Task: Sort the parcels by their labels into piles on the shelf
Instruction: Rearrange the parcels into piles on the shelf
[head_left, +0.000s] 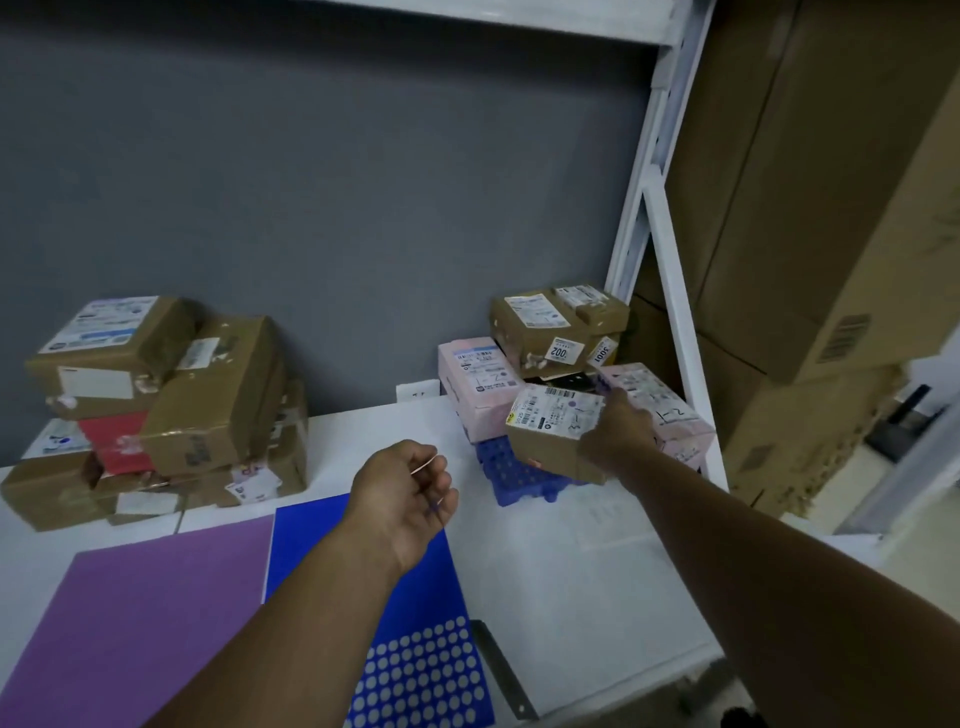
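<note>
My right hand (615, 434) grips a small brown parcel (545, 441) with a white label on top, at the front of the right pile on the white shelf (571, 571). That pile also holds two pink parcels (475, 387) (670, 410), a brown parcel (550, 325) on top and a blue parcel (519, 475) underneath. A second pile of brown parcels (208, 395) with a red one (117, 441) stands at the left. My left hand (402, 493) hovers over the shelf's middle, fingers loosely curled, holding nothing.
A purple sheet (130, 613) and a blue sheet with white dots (395, 623) lie at the shelf's front. A white shelf upright (654, 208) rises at the right, with large cardboard boxes (805, 182) behind it. A grey wall backs the shelf.
</note>
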